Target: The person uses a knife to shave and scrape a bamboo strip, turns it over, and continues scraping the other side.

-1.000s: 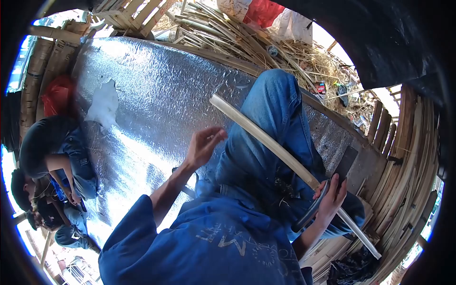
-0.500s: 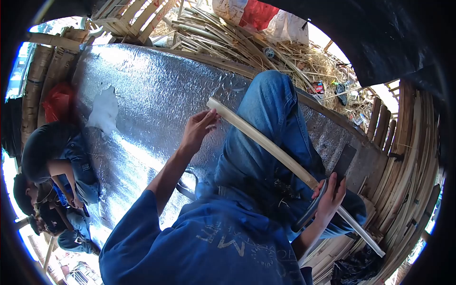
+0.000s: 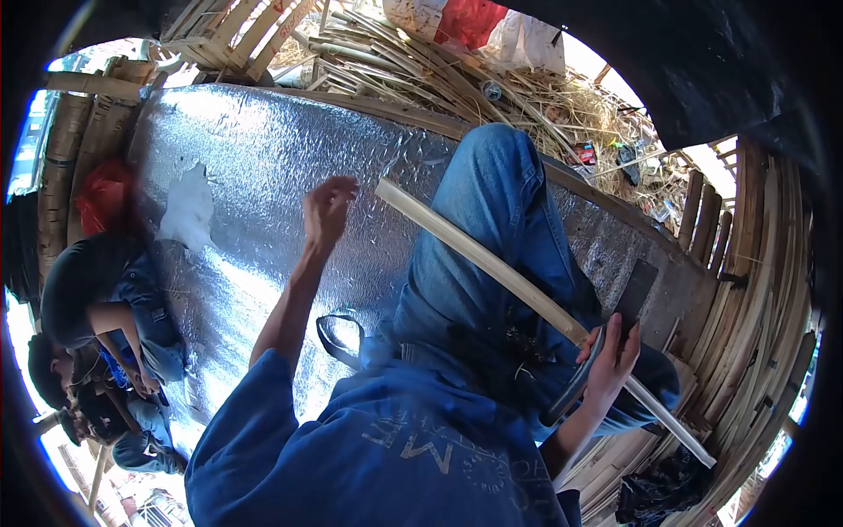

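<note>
Gripping a long knife (image 3: 637,290) and crossing the bamboo strip (image 3: 487,263), the right hand (image 3: 609,364) sits low right, in front of the blue shirt (image 3: 386,457). Fingers closed round the knife, some fingertips against the strip; exact grip on the strip partly hidden. Strip is long, pale, slanting upper left to lower right; it passes under the hand, most of it beyond the fingers on the upper-left side, a shorter part out past the lower right. Knife crosses it at an angle, broad dark end pointing up, other end down by the lap. Strip runs over the raised jeans leg (image 3: 492,189); its upper-left end is in the air, just beside the left hand (image 3: 325,211). Left hand is raised, fingers loosely curled and apart, holding nothing, not touching the strip.

Black strap loop (image 3: 341,341) near the left elbow. Below the right end of the strip, black plastic (image 3: 663,492). Under the person, a foil-covered platform (image 3: 263,140), shiny, with a pale patch (image 3: 188,209) on the left. Two seated people at the far left, one in a dark top (image 3: 88,281); red plastic bag (image 3: 105,195) just above them.

Farther out: bamboo slats (image 3: 773,263) on the right, heaped bamboo strips (image 3: 413,66) and straw (image 3: 601,110) past the platform edge, wooden crate (image 3: 237,35) upper left, black tarp (image 3: 685,61) upper right.
</note>
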Available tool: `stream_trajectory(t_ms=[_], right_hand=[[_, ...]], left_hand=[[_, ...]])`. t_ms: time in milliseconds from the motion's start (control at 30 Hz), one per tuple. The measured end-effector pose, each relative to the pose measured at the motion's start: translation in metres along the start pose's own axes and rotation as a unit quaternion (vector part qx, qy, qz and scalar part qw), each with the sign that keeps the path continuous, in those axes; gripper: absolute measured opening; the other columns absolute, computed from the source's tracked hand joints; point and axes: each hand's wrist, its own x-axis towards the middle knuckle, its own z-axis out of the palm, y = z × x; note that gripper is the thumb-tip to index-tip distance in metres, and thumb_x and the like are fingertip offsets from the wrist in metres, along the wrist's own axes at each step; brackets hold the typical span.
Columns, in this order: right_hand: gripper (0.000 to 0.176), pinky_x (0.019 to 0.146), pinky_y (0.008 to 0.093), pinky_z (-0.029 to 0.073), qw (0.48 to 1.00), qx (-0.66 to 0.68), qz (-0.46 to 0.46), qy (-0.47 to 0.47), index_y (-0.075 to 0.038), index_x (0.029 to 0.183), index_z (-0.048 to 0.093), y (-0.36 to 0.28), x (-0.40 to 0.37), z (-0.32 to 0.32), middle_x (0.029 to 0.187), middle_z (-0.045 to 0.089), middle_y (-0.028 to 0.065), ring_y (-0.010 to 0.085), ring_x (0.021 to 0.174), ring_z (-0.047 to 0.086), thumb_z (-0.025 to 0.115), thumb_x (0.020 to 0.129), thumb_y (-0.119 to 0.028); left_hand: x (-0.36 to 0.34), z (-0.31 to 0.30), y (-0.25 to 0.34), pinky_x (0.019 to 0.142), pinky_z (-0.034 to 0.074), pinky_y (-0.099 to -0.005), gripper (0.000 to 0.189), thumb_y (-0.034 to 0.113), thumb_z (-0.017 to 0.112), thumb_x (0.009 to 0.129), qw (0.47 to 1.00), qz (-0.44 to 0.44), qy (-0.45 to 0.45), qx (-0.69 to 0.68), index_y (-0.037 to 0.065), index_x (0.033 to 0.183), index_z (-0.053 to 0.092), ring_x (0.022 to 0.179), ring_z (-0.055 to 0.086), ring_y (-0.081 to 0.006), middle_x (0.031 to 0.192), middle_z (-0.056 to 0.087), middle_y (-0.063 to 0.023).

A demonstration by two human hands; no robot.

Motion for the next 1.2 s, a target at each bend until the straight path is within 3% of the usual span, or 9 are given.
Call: stream_trajectory(t_ms=[133,300,400,600,767,800,967,1033,1200], right_hand=[[0.039,0.039,0.0222,0.037,1.0,0.0,-0.014,-0.005,0.002,0.117,0.045,-0.003,-0.002,0.003,0.061,0.05,0.0043,0.0085,0.041,0.043,0.054,0.097,-0.031],[0.034,0.039,0.0221,0.037,1.0,-0.002,-0.018,-0.002,0.0,0.109,0.047,-0.002,-0.001,0.002,0.06,0.05,0.0043,0.0085,0.041,0.042,0.054,0.097,-0.03],[0.063,0.04,0.0228,0.038,1.0,-0.007,-0.001,-0.025,0.007,0.138,0.031,-0.001,0.002,-0.002,0.063,0.05,0.0073,0.0099,0.043,0.044,0.057,0.095,-0.032],[0.062,0.04,0.0227,0.039,0.999,-0.001,-0.005,-0.035,0.006,0.14,0.03,0.002,0.003,-0.004,0.063,0.05,0.0066,0.0097,0.043,0.044,0.056,0.096,-0.029],[0.028,0.04,0.0223,0.038,0.997,0.022,-0.04,-0.066,0.0,0.112,0.049,0.0,0.002,-0.004,0.061,0.05,0.0045,0.009,0.044,0.045,0.052,0.098,-0.024],[0.019,0.039,0.0225,0.037,0.996,0.021,-0.06,-0.067,-0.004,0.096,0.049,-0.003,0.001,-0.003,0.061,0.051,0.0035,0.0087,0.044,0.046,0.051,0.098,-0.022],[0.02,0.04,0.0223,0.037,0.996,0.019,-0.028,-0.081,-0.004,0.092,0.048,-0.012,0.002,-0.005,0.059,0.052,0.0035,0.0082,0.044,0.047,0.051,0.098,-0.022],[0.02,0.04,0.0221,0.037,0.996,0.016,-0.027,-0.081,-0.004,0.091,0.048,-0.012,0.002,-0.006,0.059,0.052,0.0037,0.008,0.044,0.047,0.051,0.099,-0.023],[0.023,0.041,0.0214,0.037,0.985,-0.097,-0.031,-0.135,-0.003,0.088,0.047,-0.027,-0.018,-0.019,0.059,0.053,0.0021,0.0063,0.045,0.048,0.052,0.098,-0.023]], left_hand=[[0.027,-0.014,-0.006,0.066,0.05,-0.0259,0.023,0.024,0.063,0.089,0.99,-0.111,0.071,-0.049,0.005,0.1,0.07,0.075,0.064,-0.0116,0.088,0.071,-0.0069],[-0.02,0.009,0.023,0.069,0.051,-0.027,0.038,0.038,0.058,0.093,0.963,-0.163,-0.093,-0.191,0.005,0.109,0.065,0.085,0.064,-0.0129,0.105,0.068,-0.0093],[-0.046,0.033,0.036,0.072,0.049,-0.026,0.041,0.041,0.056,0.095,0.891,-0.268,-0.123,-0.345,0.003,0.106,0.065,0.088,0.062,-0.0104,0.1,0.067,-0.0079],[-0.045,0.037,0.023,0.071,0.047,-0.0249,0.036,0.036,0.055,0.096,0.939,-0.195,-0.13,-0.251,0.002,0.103,0.066,0.083,0.064,-0.0113,0.092,0.069,-0.0061],[-0.029,0.023,0.008,0.073,0.047,-0.0278,0.031,0.03,0.054,0.097,0.963,-0.088,-0.163,-0.196,0.001,0.102,0.062,0.082,0.063,-0.0142,0.088,0.066,-0.0064],[-0.026,0.018,0.006,0.074,0.047,-0.0283,0.027,0.027,0.055,0.096,0.962,-0.092,-0.145,-0.213,0.002,0.102,0.06,0.083,0.063,-0.0145,0.087,0.064,-0.0053],[-0.033,0.027,0.013,0.073,0.048,-0.0301,0.025,0.029,0.055,0.096,0.952,-0.182,-0.013,-0.245,0.004,0.1,0.057,0.083,0.062,-0.0158,0.088,0.063,-0.0068],[-0.049,0.051,0.038,0.077,0.048,-0.0326,0.032,0.026,0.058,0.094,0.915,-0.205,0.038,-0.345,0.005,0.116,0.047,0.09,0.06,-0.017,0.097,0.062,-0.0083],[-0.049,0.086,0.058,0.089,0.045,-0.0367,0.049,0.017,0.067,0.088,0.926,-0.148,-0.018,-0.346,0.005,0.125,0.037,0.097,0.058,-0.0169,0.101,0.06,-0.0076]])
